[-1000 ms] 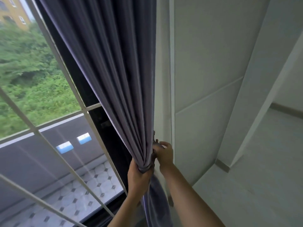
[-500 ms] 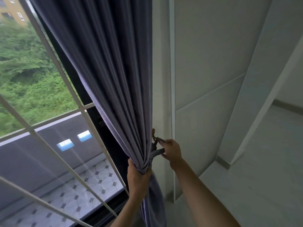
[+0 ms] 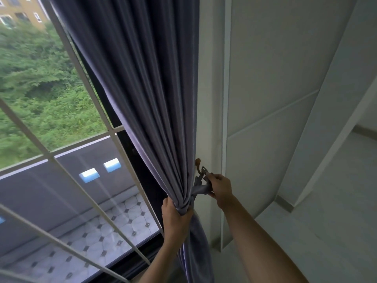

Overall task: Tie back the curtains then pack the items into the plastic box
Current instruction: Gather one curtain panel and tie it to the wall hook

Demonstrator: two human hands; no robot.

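The gathered curtain [image 3: 155, 119] is clutched by the left hand [image 3: 175, 213] while the tieback [image 3: 201, 187], pinched in the right hand [image 3: 221, 187], is brought to the wall hook [image 3: 198, 162].

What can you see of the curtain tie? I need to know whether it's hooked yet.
The tie is a narrow band of grey-purple cloth like the curtain. It wraps the gathered curtain just above the left hand. The right hand pinches its free end, pulled toward the small brown hook on the wall. Whether its loop is already over the hook cannot be told.

Grey curtain [image 3: 142, 99] bunched, its tie-back [image 3: 201, 187] beside the hook [image 3: 199, 165].
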